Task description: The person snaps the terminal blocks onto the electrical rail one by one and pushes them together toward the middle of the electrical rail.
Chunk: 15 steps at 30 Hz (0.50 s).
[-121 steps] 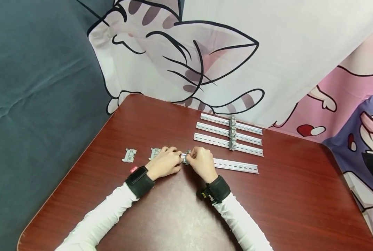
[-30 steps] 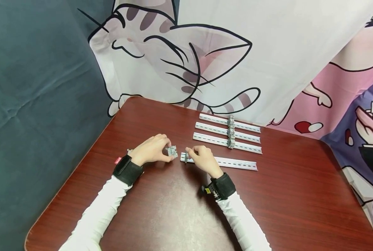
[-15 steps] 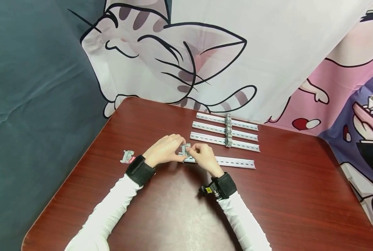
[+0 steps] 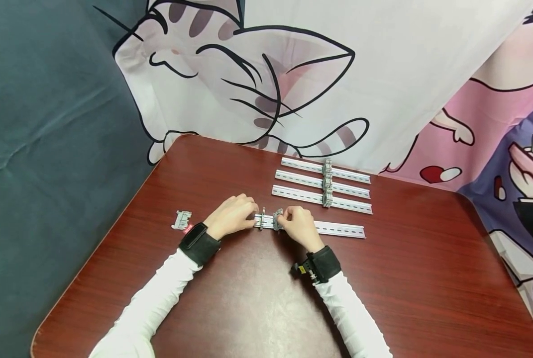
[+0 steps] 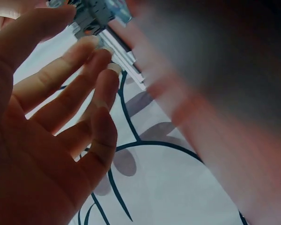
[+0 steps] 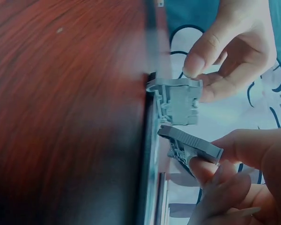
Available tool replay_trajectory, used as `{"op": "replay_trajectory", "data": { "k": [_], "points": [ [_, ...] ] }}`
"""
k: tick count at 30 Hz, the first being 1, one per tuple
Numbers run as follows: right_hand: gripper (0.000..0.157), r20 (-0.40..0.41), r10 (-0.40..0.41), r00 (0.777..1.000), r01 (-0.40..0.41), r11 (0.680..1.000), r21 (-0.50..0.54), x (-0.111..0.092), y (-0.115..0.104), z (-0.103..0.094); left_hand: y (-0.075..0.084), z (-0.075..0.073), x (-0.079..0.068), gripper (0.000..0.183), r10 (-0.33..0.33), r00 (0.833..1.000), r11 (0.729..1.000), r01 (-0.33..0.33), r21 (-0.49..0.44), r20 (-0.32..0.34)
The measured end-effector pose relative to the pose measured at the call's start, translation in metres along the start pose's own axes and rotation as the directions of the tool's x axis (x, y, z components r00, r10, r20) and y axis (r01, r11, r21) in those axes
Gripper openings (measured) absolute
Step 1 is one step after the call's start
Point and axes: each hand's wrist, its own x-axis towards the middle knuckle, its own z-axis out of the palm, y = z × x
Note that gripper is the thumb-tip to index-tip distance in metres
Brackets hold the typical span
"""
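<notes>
In the head view my right hand (image 4: 300,228) pinches a grey DIN-rail terminal block (image 4: 277,219) over a slotted metal rail (image 4: 340,229). The right wrist view shows this block tilted between thumb and fingers. A second terminal block (image 6: 180,101) stands upright on the rail, nearer its left end. My left hand (image 4: 232,216) is beside that standing block, fingers loosely bent; its thumb tip (image 6: 195,64) is right at the block's edge in the right wrist view. Another loose terminal block (image 4: 182,220) lies flat on the table, left of my left hand.
Behind the hands lie three parallel slotted rails (image 4: 293,192), each with grey terminal blocks (image 4: 327,184) clipped near the middle. A brown wooden table (image 4: 409,278) runs beneath, with a printed cloth (image 4: 230,109) hanging along its back edge.
My left hand picked up one of the two loose blocks and brought it to the rail, where my right hand now holds it. My right hand has shifted slightly right since half a second ago.
</notes>
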Motion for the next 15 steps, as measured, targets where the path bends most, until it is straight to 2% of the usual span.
{"op": "replay_trajectory", "data": {
  "k": [7,15],
  "points": [
    [0.022,-0.016,-0.016,1.000,0.015,0.998,-0.068,0.000,0.000,0.006,0.000,0.012,0.002,0.023,-0.012,0.999,1.000,0.011,0.011,0.035],
    [0.025,-0.017,-0.018,1.000,0.017,0.996,-0.091,-0.001,-0.006,0.010,0.001,0.018,0.007,0.024,-0.016,0.999,0.999,0.014,0.039,0.040]
  ]
}}
